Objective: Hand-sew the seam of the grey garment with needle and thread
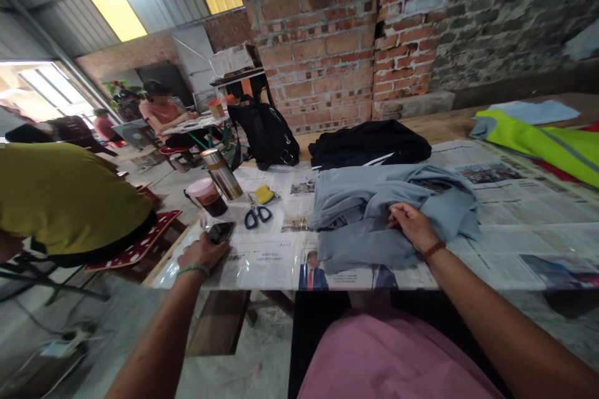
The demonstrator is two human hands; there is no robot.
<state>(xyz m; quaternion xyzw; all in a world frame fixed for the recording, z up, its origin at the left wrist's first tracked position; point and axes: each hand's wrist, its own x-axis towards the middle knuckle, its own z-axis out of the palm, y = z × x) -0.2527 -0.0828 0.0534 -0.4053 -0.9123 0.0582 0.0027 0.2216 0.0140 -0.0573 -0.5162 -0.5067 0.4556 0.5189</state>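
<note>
My left hand, with a green bracelet at the wrist, is closed around the near end of a dark phone lying at the table's left. My right hand, wearing a reddish bracelet, is above a crumpled grey garment. Its thumb and fingers are pinched together; whatever is between them is too small to make out. Beyond the phone stand a pink-lidded cup of dark drink and a steel thermos. Scissors with dark blue handles lie near a yellow tape measure.
Newspaper under clear plastic covers the table. A black bag and dark clothing lie along the back, a neon-yellow garment at the right. One person sits close at left; another sits farther back.
</note>
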